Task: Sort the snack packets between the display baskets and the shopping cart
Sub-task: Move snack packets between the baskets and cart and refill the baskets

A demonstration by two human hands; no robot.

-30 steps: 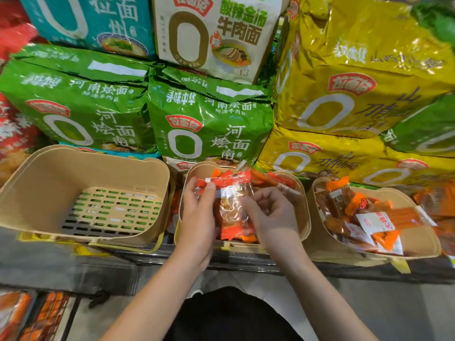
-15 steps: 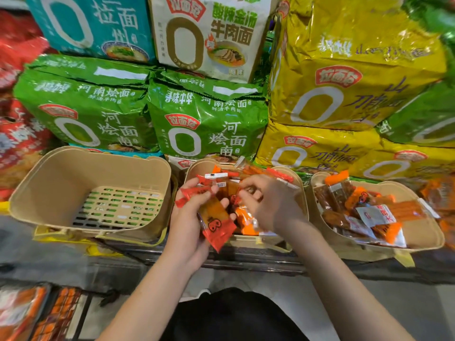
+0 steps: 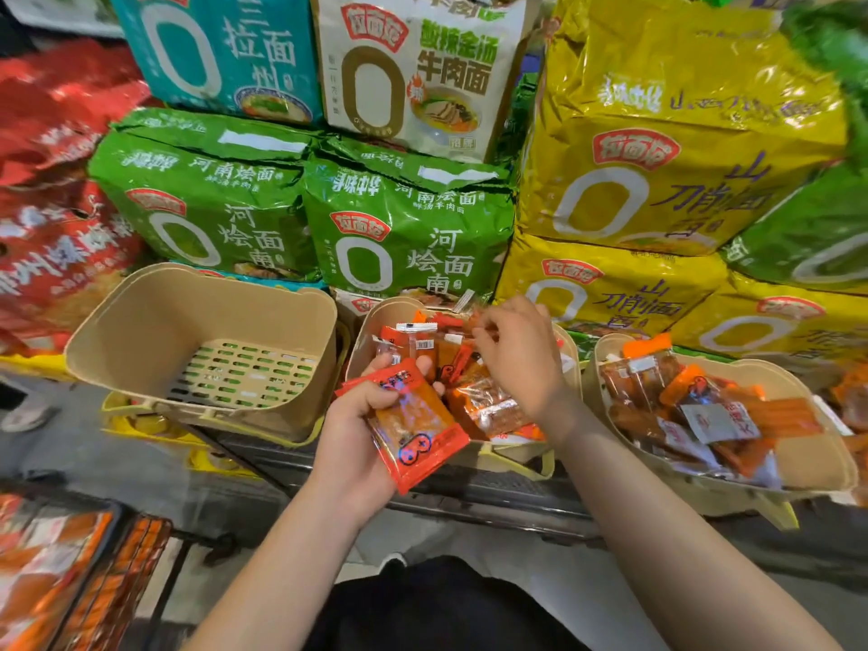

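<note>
Since a moment ago the right hand (image 3: 519,357) has lifted toward the far rim of the middle basket (image 3: 364,333), fingers pinched among the loose packets (image 3: 488,408); what its grip holds I cannot tell. Left hand (image 3: 361,432) clasps an orange snack packet (image 3: 413,425) at that basket's near edge. Beside it, the left basket (image 3: 155,331) holds nothing.

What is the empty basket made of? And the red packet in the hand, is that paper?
The empty basket looks like matte beige plastic: smooth moulded walls and a slotted grid floor. The red packet in the left hand looks like thin glossy plastic film, not paper: it shines, crinkles, and is partly see-through.
</note>
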